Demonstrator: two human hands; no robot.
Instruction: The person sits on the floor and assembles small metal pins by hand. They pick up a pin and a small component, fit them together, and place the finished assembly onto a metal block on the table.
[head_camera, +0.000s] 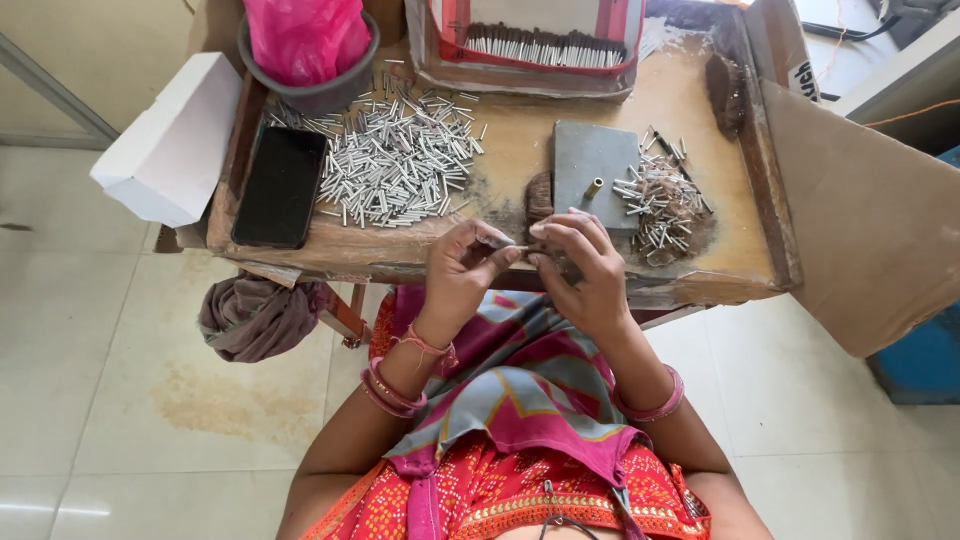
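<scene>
On the low wooden work table (520, 150) with its raised edges, everything sits within arm's reach of the seated person. A white cardboard box (172, 135) hangs off the left end, and a grey tub lined with a pink plastic bag (308, 45) stands at the back left corner. Along the back edge is a red-rimmed tray of dark-tipped sticks (545, 45). A black phone (280, 185) lies flat beside a wide heap of short silver metal tubes (395, 160). To the right is a flat grey metal block (592, 170) with a small brass peg standing on it, and next to that a smaller pile of silver tubes mixed with brown fibre (665, 205). At the near edge the left hand (462, 275) and right hand (585, 270) meet — fingertips pinched together on one thin silver tube (522, 248), held just above the table's front edge — too small to make out more.
</scene>
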